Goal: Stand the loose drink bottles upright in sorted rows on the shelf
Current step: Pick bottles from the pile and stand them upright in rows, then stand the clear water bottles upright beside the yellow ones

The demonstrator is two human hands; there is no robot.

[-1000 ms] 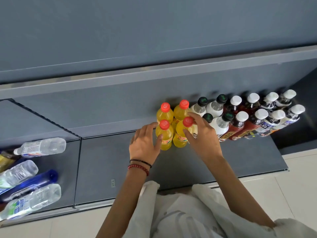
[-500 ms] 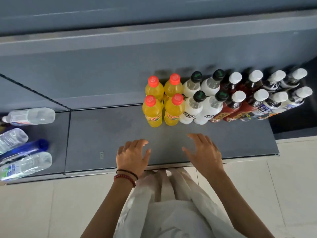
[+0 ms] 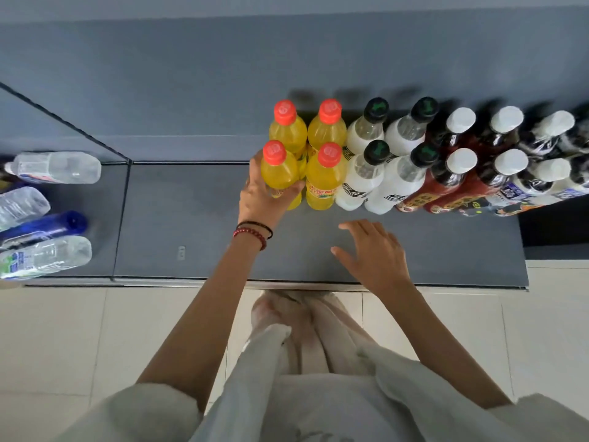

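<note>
Pale cloth [image 3: 318, 409] nearest, draped over the legs, above cream floor tiles [image 3: 63, 330]. Past the front edge of the shelf [image 3: 191, 224], right grip [image 3: 376, 253] released: fingers spread and straight, palm down over bare grey surface, holding nothing; contact with it impossible to tell. Further in and to its left, left grip [image 3: 261, 196], wrist ringed by black and red bracelets [image 3: 255, 232], grasping the front-left yellow bottle [image 3: 279, 173]: thumb across its near side, fingers curled round behind. Upright, orange cap up, at the left end of the front row, just beside the second yellow bottle [image 3: 325, 180]. Two more yellow bottles [image 3: 326, 129] directly behind. Rightward in the same two rows: four white bottles [image 3: 360, 180] with black caps, then dark red bottles [image 3: 446, 183] with white caps, then white-capped bottles [image 3: 541, 183] with patterned labels, running to the frame edge. Off to the left, beyond a thin divider [image 3: 122, 218], loose bottles lying on their sides: three clear water bottles [image 3: 47, 256] and one blue bottle [image 3: 47, 226] between them. Farthest back, plain blue-grey wall [image 3: 191, 74].
</note>
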